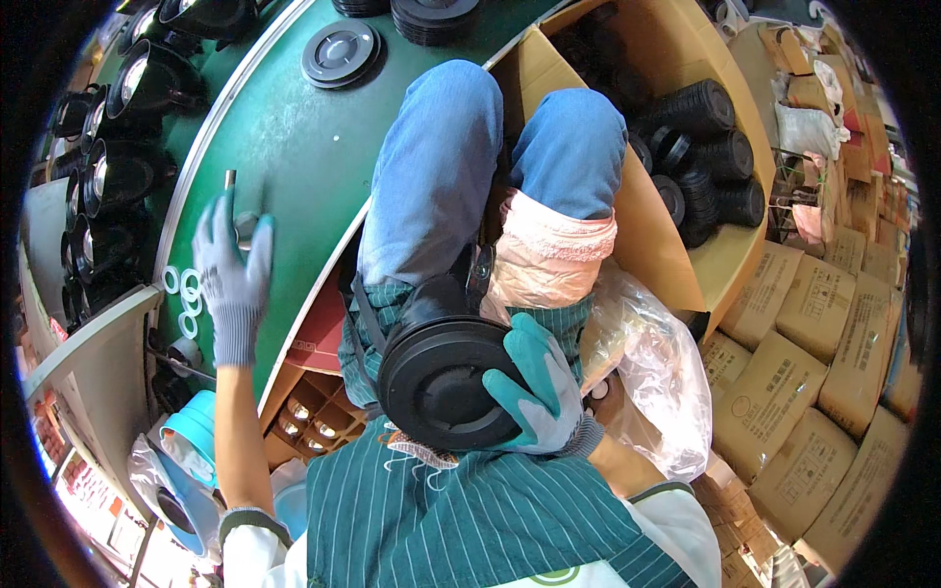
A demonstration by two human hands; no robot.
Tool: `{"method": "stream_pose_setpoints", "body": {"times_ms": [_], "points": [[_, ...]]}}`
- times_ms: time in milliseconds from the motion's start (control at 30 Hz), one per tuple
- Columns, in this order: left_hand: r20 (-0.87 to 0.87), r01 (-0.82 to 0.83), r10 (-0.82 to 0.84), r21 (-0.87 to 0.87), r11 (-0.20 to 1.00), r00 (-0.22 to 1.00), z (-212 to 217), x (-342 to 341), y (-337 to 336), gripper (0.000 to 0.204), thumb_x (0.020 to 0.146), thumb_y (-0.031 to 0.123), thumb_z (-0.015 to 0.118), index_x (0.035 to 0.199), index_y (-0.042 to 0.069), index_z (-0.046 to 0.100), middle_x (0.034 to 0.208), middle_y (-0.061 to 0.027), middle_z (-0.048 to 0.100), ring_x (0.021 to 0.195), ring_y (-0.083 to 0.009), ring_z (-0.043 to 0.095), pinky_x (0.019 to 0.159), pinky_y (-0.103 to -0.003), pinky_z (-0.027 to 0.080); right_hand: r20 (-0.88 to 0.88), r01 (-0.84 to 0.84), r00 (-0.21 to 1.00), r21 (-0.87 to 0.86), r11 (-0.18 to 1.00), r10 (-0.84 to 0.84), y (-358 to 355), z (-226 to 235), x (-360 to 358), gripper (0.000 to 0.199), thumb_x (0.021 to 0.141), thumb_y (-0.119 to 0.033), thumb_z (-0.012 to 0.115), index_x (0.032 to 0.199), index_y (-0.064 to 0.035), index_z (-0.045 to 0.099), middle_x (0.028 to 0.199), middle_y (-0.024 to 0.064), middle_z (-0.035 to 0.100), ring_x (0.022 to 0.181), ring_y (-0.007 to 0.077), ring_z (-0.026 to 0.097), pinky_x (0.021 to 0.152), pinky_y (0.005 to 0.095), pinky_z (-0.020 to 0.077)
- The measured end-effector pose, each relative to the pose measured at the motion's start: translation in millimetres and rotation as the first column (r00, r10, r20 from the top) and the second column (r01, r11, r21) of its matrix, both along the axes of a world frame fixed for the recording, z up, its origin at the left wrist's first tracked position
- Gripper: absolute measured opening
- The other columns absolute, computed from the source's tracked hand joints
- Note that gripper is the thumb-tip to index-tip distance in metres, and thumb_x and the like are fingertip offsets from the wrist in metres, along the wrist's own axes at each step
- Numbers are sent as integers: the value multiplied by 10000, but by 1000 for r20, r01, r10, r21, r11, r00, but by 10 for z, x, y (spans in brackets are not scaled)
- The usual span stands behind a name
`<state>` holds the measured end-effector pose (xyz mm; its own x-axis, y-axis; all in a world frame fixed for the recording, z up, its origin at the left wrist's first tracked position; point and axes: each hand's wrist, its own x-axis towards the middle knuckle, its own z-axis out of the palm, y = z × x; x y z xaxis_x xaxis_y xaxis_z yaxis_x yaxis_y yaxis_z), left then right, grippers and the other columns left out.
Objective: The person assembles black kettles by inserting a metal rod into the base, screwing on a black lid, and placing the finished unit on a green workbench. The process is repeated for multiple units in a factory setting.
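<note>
A black pot [451, 382] rests in my lap with a wide round black disc toward me. My right hand [544, 392], in a teal and grey glove, grips the disc's right edge. To the left, over the green table [294, 186], my left hand [233, 269] in a grey glove has its fingers and thumb apart. A thin rod with a metal tip [230, 183] stands by its fingers, and a small grey round piece, slightly blurred, lies close by. White rings [188, 292] lie beside this hand.
Black discs [341, 53] lie on the table's far part. Black pots [123, 176] line the left side. A large open carton [735, 257] with stacked black parts stands right, near a clear plastic bag [652, 353]. Closed cartons [774, 402] fill the floor beyond.
</note>
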<state>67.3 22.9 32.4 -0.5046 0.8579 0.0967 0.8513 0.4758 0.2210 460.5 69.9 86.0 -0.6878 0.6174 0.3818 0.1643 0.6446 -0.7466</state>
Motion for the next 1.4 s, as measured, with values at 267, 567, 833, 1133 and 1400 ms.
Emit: {"method": "stream_pose_setpoints", "body": {"times_ms": [267,567,833,1133,1400], "points": [[945,307,-291,237,922,146,744,1549,-65,912,861,389,770,1570,-13,359,1606,-235,372,1533,-368,302,1253,-467,216,-5,-23,1000,-68,997,22,31,7,137,599,845,-334,752,1325,13,659,1477,285,512,1351,496,519,1114,599,430],[815,363,-440,307,880,377,649,1916,-143,760,969,392,665,1551,2,371,1581,-239,391,1533,-416,274,1261,-526,162,63,-132,972,-648,750,225,679,97,-76,811,783,-305,882,1464,-29,540,1530,206,507,1474,317,428,1226,436,302],[805,289,-453,361,887,383,463,1945,-95,565,980,253,632,1452,-14,472,1502,-275,475,1432,-463,425,1203,-542,316,61,56,998,-671,739,-20,475,16,-74,407,853,-108,772,1227,28,684,1348,215,661,1319,374,593,1140,461,429],[893,189,-359,317,930,269,581,1822,59,600,952,273,678,1443,-26,504,1472,-222,538,1423,-390,466,1197,-474,335,-157,-77,964,-937,341,-213,526,-4,-56,725,1046,-466,531,1533,53,389,1503,208,529,1421,296,492,1202,411,366],[985,-39,-158,161,986,72,531,1531,-20,681,1039,437,513,1494,-69,466,1480,-208,553,1344,-283,560,1163,-398,386,-160,-68,961,-928,366,-226,234,-92,106,1083,895,-654,645,1605,46,223,1624,223,351,1487,328,392,1234,433,305]]}}
